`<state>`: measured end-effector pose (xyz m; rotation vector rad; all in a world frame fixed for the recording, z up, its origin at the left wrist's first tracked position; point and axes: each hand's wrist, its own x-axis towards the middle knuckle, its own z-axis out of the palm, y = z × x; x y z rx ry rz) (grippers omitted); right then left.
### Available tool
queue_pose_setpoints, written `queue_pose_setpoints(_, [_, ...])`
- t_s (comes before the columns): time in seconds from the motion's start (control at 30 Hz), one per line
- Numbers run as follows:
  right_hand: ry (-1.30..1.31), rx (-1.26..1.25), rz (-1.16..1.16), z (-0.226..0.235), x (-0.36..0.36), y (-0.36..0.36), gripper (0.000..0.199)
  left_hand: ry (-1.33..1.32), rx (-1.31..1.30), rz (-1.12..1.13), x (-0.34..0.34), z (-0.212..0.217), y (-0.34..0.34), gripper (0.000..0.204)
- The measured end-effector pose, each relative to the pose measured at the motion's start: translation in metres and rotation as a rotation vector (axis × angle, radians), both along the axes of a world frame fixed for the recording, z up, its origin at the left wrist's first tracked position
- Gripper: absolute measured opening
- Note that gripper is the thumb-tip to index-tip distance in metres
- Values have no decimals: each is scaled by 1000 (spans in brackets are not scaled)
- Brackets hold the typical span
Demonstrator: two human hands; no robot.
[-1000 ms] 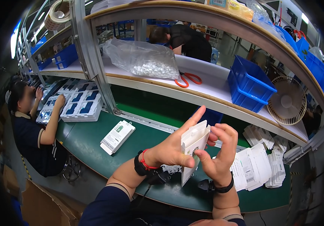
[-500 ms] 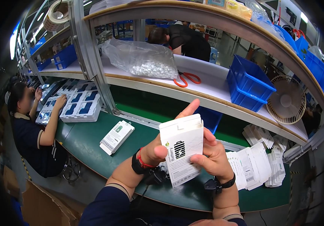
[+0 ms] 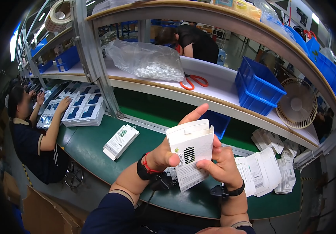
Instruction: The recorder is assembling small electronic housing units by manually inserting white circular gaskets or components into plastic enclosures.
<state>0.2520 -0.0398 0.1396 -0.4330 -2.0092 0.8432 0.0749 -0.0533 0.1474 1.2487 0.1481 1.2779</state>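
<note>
A slim white cardboard box (image 3: 193, 173) with a green and black print is held up in front of me, its top end tilted toward the far side and a flap (image 3: 189, 127) showing there. My left hand (image 3: 167, 150) grips its left side, thumb at the edge and index finger pointing up behind it. My right hand (image 3: 224, 165) closes on the right side, thumb pressed on the printed face and fingers round the back edge. Below the box, small white pieces and a black object lie partly hidden by my left wrist.
Similar finished-looking boxes (image 3: 121, 141) lie stacked on the green table to the left. Flat cartons (image 3: 259, 173) spread at the right. Above runs a shelf with a bag of white caps (image 3: 148, 62), red-handled scissors (image 3: 193, 82), blue bins (image 3: 257, 85) and a fan (image 3: 296, 102). A co-worker (image 3: 31, 136) sits at left by trays (image 3: 84, 107).
The box has tilted slightly and shifted a little up and to the right in my hands. Both hands keep their hold, with the right fingers moved slightly along its edge.
</note>
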Motion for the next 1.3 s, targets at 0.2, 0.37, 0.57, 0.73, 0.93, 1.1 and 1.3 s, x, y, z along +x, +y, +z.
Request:
queue_pose_setpoints(0.2, [-39,47,-24,7,4,-7,20,14,-34,37,1,1,0,134])
queue_pose_setpoints(0.37, [6,127,-278,8,13,-3,23,317,204,443,0,-22,16,54])
queue_pose_setpoints(0.57, [246,52,-349,-3,17,6,25,511,427,523,9,-22,14,32])
queue_pose_setpoints(0.73, [294,-129,-212,-9,15,13,29,475,464,542,7,-16,12,32])
queue_pose_setpoints(0.93, [43,-192,-115,-6,20,15,27,410,342,546,5,-18,14,32])
queue_pose_setpoints(1.1, [45,-100,-129,-3,19,13,22,481,355,566,-1,-17,15,38])
queue_pose_setpoints(1.3, [29,-54,-32,-4,10,11,19,305,289,546,-3,-20,15,43])
